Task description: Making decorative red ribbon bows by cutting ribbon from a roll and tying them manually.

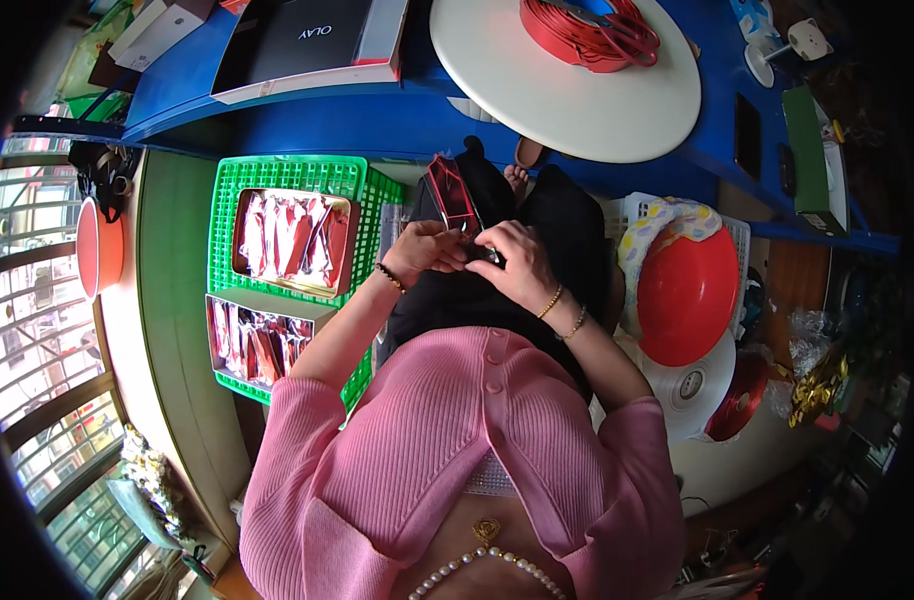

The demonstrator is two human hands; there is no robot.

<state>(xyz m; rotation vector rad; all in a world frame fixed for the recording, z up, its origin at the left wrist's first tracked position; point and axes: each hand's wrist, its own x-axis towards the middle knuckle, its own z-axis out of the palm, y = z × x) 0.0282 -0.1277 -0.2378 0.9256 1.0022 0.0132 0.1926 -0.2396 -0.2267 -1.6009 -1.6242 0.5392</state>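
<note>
Small dark piece [489,254] sat above the lap, mostly covered by fingers; its shape could not be made out. Right hand [518,260] pinched it between thumb and fingers; left hand [422,250] met it with fingers bunched, grip not determinable. Red strip [451,190] lay just beyond, its near end hidden at the fingers. Some open room remained between hands and blue bench [317,125]; white round board [577,115] overhung its front edge, far side cut off. Green crate [295,172] stood near the left forearm; red bowl [692,300] was apart, right. Lower right: too dark to read.
</note>
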